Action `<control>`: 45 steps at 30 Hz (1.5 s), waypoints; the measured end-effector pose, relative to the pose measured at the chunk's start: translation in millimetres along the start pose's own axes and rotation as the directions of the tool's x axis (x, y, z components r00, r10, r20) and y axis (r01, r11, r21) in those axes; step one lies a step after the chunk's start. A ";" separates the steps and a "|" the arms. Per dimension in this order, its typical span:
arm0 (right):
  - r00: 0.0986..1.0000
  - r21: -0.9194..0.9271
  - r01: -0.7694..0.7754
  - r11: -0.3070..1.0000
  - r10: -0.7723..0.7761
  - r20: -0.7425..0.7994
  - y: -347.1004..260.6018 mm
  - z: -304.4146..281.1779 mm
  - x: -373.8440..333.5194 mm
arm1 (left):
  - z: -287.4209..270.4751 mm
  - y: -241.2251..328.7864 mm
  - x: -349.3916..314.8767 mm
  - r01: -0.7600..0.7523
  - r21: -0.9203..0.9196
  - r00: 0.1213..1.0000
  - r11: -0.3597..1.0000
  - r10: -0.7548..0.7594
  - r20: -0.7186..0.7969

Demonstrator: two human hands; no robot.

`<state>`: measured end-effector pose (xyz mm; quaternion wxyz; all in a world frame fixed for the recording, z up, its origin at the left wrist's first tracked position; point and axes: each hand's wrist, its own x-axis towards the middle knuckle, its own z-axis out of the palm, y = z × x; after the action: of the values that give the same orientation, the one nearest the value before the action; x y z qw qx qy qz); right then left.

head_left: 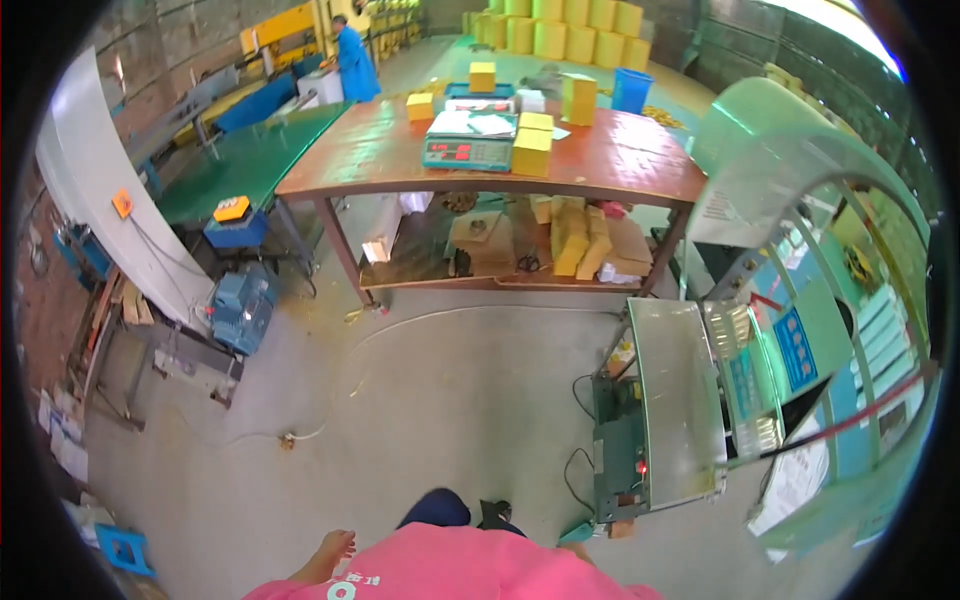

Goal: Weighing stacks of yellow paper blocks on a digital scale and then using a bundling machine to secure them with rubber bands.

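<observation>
My left hand (336,547) hangs low beside my pink shirt, with loosely bent fingers and nothing visible in it. Bare grey floor lies around that hand. On the right only a small patch of skin shows past the shirt's edge; the fingers of my right hand are out of sight. Ahead stands a reddish-brown table (375,150), out of reach of both hands. On it sit a teal digital scale (467,152) with papers on its pan, a second scale (480,90) behind, and several yellow block-shaped packs (532,152).
At right is a machine with a metal belt (678,400) and a curved clear cover. Cables (440,315) cross the floor. A green-topped bench (255,160), a blue motor (243,308) and a blue stool (125,550) are left. A person in blue (355,62) stands far back.
</observation>
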<state>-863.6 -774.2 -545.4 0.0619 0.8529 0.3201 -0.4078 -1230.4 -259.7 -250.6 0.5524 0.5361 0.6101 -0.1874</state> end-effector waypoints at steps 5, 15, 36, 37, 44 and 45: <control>0.986 0.233 0.051 0.971 -0.086 0.142 -34.8 -298.5 90.1 | 16.7 108.8 16.0 -0.152 -0.088 0.988 0.984 0.153 0.003; 0.972 0.979 -0.155 0.131 0.199 0.128 -211.5 -517.7 194.5 | -116.2 468.6 207.3 -0.388 -0.226 0.920 0.893 0.360 -0.158; 0.393 0.173 0.257 0.951 0.061 -0.918 -91.0 -1279.4 482.0 | 57.3 1124.8 47.7 -0.899 -0.197 0.412 0.391 0.907 -0.082; 0.406 0.168 0.277 0.946 0.043 -0.913 -93.4 -1300.9 501.1 | 66.1 1143.0 48.0 -0.907 -0.174 0.400 0.383 0.914 -0.072; 0.620 0.025 0.215 0.976 -0.117 -0.775 -100.8 -1360.8 562.9 | 96.8 1215.8 54.1 -0.889 -0.124 0.457 0.440 0.866 -0.205; 0.557 0.031 0.297 0.954 -0.147 -0.818 -99.6 -1358.5 568.7 | 99.5 1220.8 59.0 -0.884 -0.127 0.467 0.449 0.863 -0.196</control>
<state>231.2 84.1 -51.7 -0.2132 0.8987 0.3832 -0.0059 -121.0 118.2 110.1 0.5913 0.7202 0.2910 0.2167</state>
